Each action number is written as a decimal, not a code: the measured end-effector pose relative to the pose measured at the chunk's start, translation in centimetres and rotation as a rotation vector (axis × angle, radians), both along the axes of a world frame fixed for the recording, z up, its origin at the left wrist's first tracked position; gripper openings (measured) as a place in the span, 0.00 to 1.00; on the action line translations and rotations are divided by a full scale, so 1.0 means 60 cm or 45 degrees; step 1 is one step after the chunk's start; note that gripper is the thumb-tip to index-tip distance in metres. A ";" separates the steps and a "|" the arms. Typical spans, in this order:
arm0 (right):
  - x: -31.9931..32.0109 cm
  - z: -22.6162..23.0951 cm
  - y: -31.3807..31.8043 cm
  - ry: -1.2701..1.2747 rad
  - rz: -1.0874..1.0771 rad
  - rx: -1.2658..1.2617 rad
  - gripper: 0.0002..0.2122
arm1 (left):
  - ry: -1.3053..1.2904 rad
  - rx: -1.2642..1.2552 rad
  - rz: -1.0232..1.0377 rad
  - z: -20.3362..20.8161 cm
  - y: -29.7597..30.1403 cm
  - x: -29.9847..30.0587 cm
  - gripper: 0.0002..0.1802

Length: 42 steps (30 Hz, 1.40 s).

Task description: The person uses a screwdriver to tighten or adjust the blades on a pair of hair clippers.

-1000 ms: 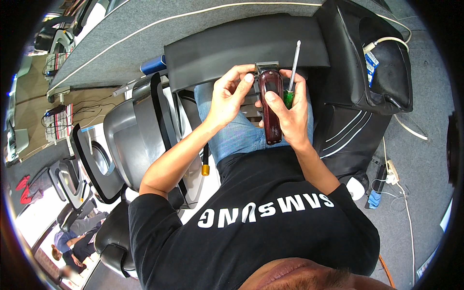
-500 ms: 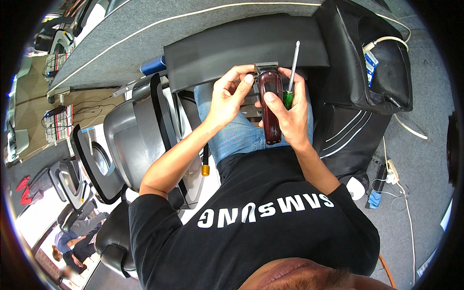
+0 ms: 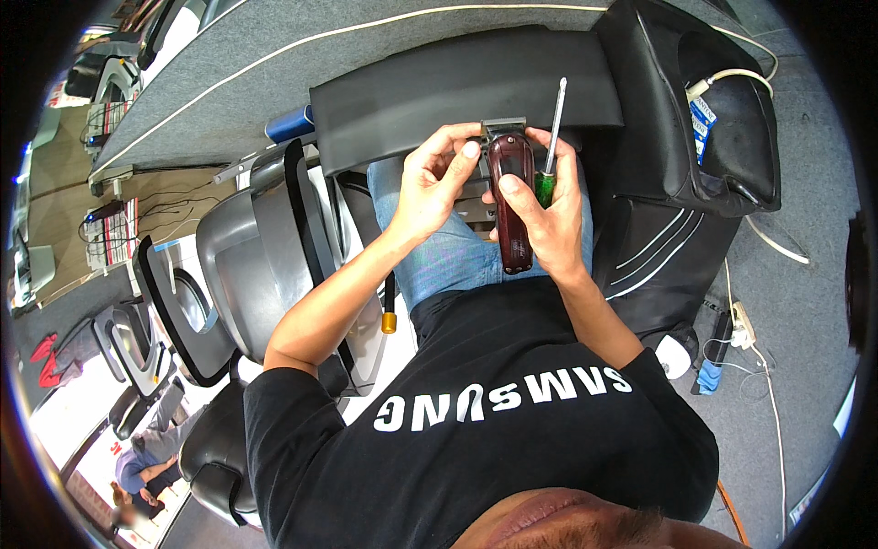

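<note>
A dark red hair clipper (image 3: pixel 512 206) is held upright over my lap, its metal blade (image 3: pixel 504 124) at the far end. My right hand (image 3: pixel 555 220) is closed round the clipper's right side, thumb across its front. Tucked in that same hand is a screwdriver (image 3: pixel 557 123) with a green handle, its bare shaft pointing away from me. My left hand (image 3: pixel 434 183) grips the clipper's left edge just below the blade, forefinger and thumb near its side. What those fingertips press on is partly hidden.
A black padded bench (image 3: pixel 457 87) lies beyond my hands, and a black armchair (image 3: pixel 732 137) with a cable and blue packet stands at far right. At left is a black salon chair (image 3: pixel 247 247). A power strip (image 3: pixel 739 325) with cords lies on the floor at right.
Both hands, the hair clipper and the screwdriver keep the same place. At the lower left, another person in the background has shifted slightly.
</note>
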State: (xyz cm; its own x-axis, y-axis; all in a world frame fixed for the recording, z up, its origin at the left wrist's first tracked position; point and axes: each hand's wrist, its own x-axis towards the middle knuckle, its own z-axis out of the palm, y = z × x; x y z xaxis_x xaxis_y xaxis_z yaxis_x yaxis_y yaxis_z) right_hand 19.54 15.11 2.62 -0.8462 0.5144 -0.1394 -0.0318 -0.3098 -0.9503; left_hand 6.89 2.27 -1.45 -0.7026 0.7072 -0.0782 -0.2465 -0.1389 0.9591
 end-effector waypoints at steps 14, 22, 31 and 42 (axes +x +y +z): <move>-0.002 0.001 -0.002 -0.008 -0.022 -0.021 0.32 | 0.003 0.017 0.000 0.003 0.002 0.000 0.16; -0.001 0.000 0.000 -0.024 -0.005 -0.016 0.32 | 0.007 0.014 0.000 0.002 0.001 0.000 0.16; -0.004 -0.001 -0.001 0.003 -0.017 -0.023 0.32 | 0.003 0.031 0.006 -0.005 0.001 -0.001 0.17; -0.004 -0.001 0.000 -0.006 -0.010 -0.029 0.31 | -0.007 0.021 0.001 -0.004 0.000 -0.002 0.17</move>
State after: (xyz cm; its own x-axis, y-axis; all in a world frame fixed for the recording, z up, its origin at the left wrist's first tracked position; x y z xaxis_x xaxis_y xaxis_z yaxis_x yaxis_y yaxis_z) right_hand 19.32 15.11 2.57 -0.8414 0.5176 -0.1554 -0.0295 -0.3311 -0.9431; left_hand 6.80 2.29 -1.66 -0.7029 0.7078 -0.0701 -0.2514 -0.1552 0.9554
